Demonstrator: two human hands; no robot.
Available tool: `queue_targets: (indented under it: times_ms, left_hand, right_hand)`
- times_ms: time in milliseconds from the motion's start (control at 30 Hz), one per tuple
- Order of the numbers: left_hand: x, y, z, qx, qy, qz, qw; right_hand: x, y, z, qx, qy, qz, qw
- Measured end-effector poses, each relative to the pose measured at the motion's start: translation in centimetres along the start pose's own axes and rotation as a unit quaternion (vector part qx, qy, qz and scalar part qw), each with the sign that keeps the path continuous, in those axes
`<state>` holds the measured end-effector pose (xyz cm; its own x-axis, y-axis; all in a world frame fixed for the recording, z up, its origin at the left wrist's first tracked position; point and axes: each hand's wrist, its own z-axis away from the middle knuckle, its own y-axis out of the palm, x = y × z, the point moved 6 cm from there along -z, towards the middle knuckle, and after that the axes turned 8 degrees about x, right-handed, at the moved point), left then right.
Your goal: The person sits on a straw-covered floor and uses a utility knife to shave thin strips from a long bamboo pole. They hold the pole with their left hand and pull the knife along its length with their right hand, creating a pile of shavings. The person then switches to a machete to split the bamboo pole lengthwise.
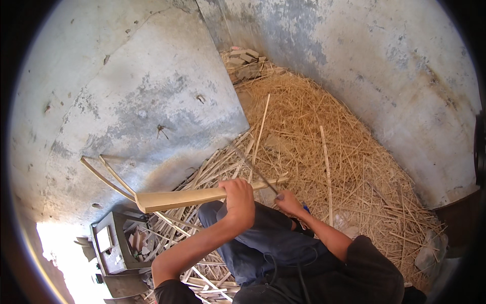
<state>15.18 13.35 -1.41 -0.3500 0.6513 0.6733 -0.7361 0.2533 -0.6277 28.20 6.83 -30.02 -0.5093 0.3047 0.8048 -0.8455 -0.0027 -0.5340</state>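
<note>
My left hand (239, 200) is wrapped over a pale split length of bamboo (177, 198), which lies almost level across my knees. At its left end the bamboo parts into thin strips that stick out toward the wall and downward. In my closed right hand (289, 203), near my right knee, is a long, narrow, dark knife (254, 170). Its blade slants up and to the left, passing across the bamboo's right end. Whether the blade touches the bamboo I cannot tell.
Loose shavings (304, 106) and thin bamboo strips (325, 167) cover the floor. A worn wall (177, 106) stands close at the left, another wall (374, 66) curves along the right. A box-like frame (109, 243) sits lower left; bricks (245, 58) are piled at the far corner.
</note>
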Motion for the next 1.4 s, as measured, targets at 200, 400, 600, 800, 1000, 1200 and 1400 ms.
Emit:
queue_targets:
  times_ms: [200,400,600,800,1000,1200,1400]
  left_hand:
    - [-0.3,1.1,1.1,0.006,-0.046,0.014,0.999]
    - [2.7,5.0,0.8,0.096,-0.018,0.165,0.981]
    - [6.4,6.5,2.2,0.091,-0.022,0.269,0.959]
    - [11.8,7.7,11.9,-0.041,-0.060,0.333,0.940]
    - [9.3,15.3,17.9,0.084,-0.017,0.635,0.768]
    - [0.2,23.4,19.2,0.232,0.106,0.853,0.456]
    - [-5.1,22.9,18.6,0.231,0.233,0.909,0.258]
  right_hand:
    - [-9.9,3.4,0.2,-0.092,0.189,-0.053,0.976]
    - [-11.8,5.7,-1.3,0.117,0.252,-0.279,0.919]
    - [-7.5,2.3,-0.4,0.018,0.164,-0.040,0.986]
    - [0.5,-3.8,2.7,-0.171,0.089,-0.008,0.981]
    - [7.2,-12.6,3.8,-0.328,-0.068,0.050,0.941]
    - [11.2,-16.6,2.8,-0.324,-0.155,0.090,0.929]
    - [12.8,-15.9,0.7,-0.163,-0.151,-0.149,0.964]
